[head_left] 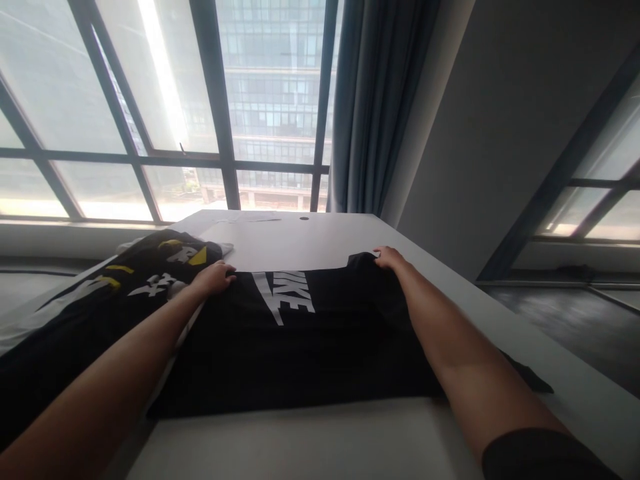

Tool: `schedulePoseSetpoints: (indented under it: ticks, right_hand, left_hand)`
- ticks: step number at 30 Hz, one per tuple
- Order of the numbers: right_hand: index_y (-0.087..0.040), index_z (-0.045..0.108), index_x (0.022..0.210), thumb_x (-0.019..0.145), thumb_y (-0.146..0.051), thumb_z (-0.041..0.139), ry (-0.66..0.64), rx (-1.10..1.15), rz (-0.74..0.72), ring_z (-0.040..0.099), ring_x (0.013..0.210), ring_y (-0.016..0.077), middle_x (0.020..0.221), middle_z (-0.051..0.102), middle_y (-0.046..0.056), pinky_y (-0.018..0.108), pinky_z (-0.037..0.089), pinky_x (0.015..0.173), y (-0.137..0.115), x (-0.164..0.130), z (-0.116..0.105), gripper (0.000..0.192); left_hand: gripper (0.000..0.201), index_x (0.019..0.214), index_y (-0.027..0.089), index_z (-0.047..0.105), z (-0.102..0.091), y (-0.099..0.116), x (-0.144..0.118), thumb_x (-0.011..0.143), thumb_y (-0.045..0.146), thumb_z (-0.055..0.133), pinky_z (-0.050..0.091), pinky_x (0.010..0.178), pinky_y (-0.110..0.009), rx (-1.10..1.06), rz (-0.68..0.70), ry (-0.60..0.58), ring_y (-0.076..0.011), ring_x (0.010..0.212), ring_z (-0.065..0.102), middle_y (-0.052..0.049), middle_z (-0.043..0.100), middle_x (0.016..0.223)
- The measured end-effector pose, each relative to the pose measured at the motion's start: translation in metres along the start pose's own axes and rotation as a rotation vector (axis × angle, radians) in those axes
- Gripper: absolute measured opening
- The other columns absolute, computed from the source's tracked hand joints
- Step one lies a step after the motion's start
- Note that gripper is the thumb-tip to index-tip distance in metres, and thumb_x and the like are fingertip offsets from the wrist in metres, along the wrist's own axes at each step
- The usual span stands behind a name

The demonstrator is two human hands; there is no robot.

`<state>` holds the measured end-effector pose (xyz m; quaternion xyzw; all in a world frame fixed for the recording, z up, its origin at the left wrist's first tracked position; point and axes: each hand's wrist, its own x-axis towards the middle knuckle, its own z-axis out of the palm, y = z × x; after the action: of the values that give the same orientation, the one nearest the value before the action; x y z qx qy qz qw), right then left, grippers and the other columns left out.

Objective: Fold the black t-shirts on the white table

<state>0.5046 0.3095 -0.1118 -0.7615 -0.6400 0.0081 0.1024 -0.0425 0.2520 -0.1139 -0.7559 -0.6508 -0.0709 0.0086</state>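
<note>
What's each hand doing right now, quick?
Left hand: closed, holding the Nike shirt at its far left corner.
Right hand: closed, pinching the same shirt's far edge, toward the right.

Daylight enters through the large dark-framed glass window (pixel 219 100) beyond the white flat-topped table (pixel 330 240), easily the brightest area in view. A white streak of glare (pixel 163 63) runs down one pane, and the pale glass-fronted building (pixel 273 87), seen past the table's far edge, looks washed out and hazy. The table's far end is brightly lit; its near end dims to grey. To the right of the table, the plain grey wall (pixel 500 133) sits in shade, while the dark grey floor (pixel 540 333) carries a soft sheen. On the table, the black fabric garment with white lettering (pixel 360 340) sinks almost to featureless darkness. Wide-angle distortion tilts the window bars; fine detail is soft throughout.
</note>
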Motion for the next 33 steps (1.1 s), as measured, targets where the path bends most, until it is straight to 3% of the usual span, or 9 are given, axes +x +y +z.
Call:
schedulePoseSetpoints:
  ticks: [4, 8, 11, 13, 16, 20, 26, 31, 33]
  right_hand:
    - [-0.02, 0.074, 0.113, 0.073, -0.015, 0.068, -0.042, -0.007, 0.084, 0.066, 0.11, 0.03, 0.119, 0.07, 0.013, 0.038, 0.053, 0.092, -0.007, -0.008, -0.018, 0.041]
    - [-0.019, 0.068, 0.113, 0.076, -0.014, 0.062, 0.352, 0.069, 0.129, 0.063, 0.11, 0.0313, 0.131, 0.06, 0.016, 0.042, 0.051, 0.093, -0.007, -0.026, -0.053, 0.038]
    - [-0.018, 0.066, 0.106, 0.08, -0.016, 0.059, 0.545, 0.242, 0.03, 0.063, 0.105, 0.027, 0.118, 0.066, 0.014, 0.038, 0.052, 0.089, 0.006, -0.05, -0.076, 0.027]
    - [-0.017, 0.065, 0.099, 0.08, -0.018, 0.061, 0.506, 0.411, -0.046, 0.066, 0.092, 0.0232, 0.101, 0.069, 0.011, 0.033, 0.055, 0.078, 0.021, -0.074, -0.085, 0.02]
    - [-0.015, 0.063, 0.092, 0.074, -0.021, 0.071, 0.29, 0.643, -0.116, 0.063, 0.064, 0.0161, 0.076, 0.067, 0.005, 0.027, 0.052, 0.058, 0.045, -0.119, -0.088, 0.02]
    - [-0.015, 0.065, 0.082, 0.063, -0.025, 0.084, 0.018, 0.689, -0.147, 0.057, 0.053, 0.0119, 0.061, 0.062, 0.0, 0.023, 0.047, 0.05, 0.069, -0.174, -0.086, 0.029]
    - [-0.015, 0.068, 0.081, 0.062, -0.044, 0.086, 0.119, 0.653, -0.145, 0.056, 0.055, 0.0111, 0.061, 0.063, 0.0, 0.022, 0.045, 0.052, 0.082, -0.223, -0.088, 0.039]
    - [-0.016, 0.073, 0.082, 0.076, -0.063, 0.071, -0.173, 0.481, -0.068, 0.061, 0.056, 0.0147, 0.074, 0.071, 0.007, 0.026, 0.047, 0.052, 0.081, -0.247, -0.074, 0.047]
    - [-0.017, 0.074, 0.081, 0.082, -0.066, 0.063, -0.039, 0.336, -0.02, 0.065, 0.063, 0.0177, 0.08, 0.073, 0.009, 0.028, 0.049, 0.058, 0.077, -0.249, -0.065, 0.05]
  left_hand:
    - [0.033, 0.106, 0.021, 0.076, -0.015, 0.006, -0.004, 0.083, 0.031, 0.055, 0.05, 0.091, -0.034, 0.018, 0.023, 0.041, -0.031, 0.113, 0.063, -0.011, 0.066, 0.12]
    - [0.033, 0.105, 0.019, 0.075, -0.034, 0.01, -0.013, 0.084, 0.028, 0.052, 0.05, 0.093, -0.035, -0.045, -0.001, 0.256, -0.0288, 0.108, 0.064, -0.011, 0.068, 0.115]
    - [0.034, 0.106, 0.017, 0.073, -0.046, 0.008, -0.024, 0.085, 0.028, 0.049, 0.048, 0.099, -0.034, -0.164, 0.032, 0.453, -0.026, 0.108, 0.064, -0.01, 0.071, 0.112]
    - [0.033, 0.103, 0.015, 0.074, -0.048, 0.003, -0.035, 0.084, 0.028, 0.05, 0.047, 0.099, -0.035, -0.23, 0.085, 0.507, -0.0253, 0.106, 0.064, -0.011, 0.072, 0.11]
    - [0.032, 0.1, 0.014, 0.075, -0.04, -0.008, -0.057, 0.081, 0.028, 0.053, 0.048, 0.096, -0.035, -0.274, 0.141, 0.463, -0.0242, 0.098, 0.066, -0.011, 0.074, 0.104]
    - [0.03, 0.097, 0.017, 0.076, -0.025, -0.016, -0.086, 0.081, 0.033, 0.057, 0.049, 0.093, -0.033, -0.301, 0.125, 0.381, -0.0228, 0.095, 0.067, -0.009, 0.076, 0.102]
    - [0.033, 0.099, 0.018, 0.076, -0.026, -0.01, -0.119, 0.083, 0.037, 0.054, 0.051, 0.092, -0.035, -0.326, 0.098, 0.393, -0.0243, 0.097, 0.068, -0.009, 0.076, 0.105]
    - [0.033, 0.097, 0.019, 0.077, -0.018, -0.011, -0.135, 0.076, 0.031, 0.054, 0.049, 0.101, -0.036, -0.269, 0.152, 0.276, -0.0264, 0.105, 0.069, -0.01, 0.075, 0.11]
    - [0.038, 0.101, 0.018, 0.077, -0.011, -0.012, -0.139, 0.074, 0.028, 0.053, 0.047, 0.105, -0.038, -0.222, 0.172, 0.245, -0.0279, 0.112, 0.066, -0.011, 0.073, 0.118]
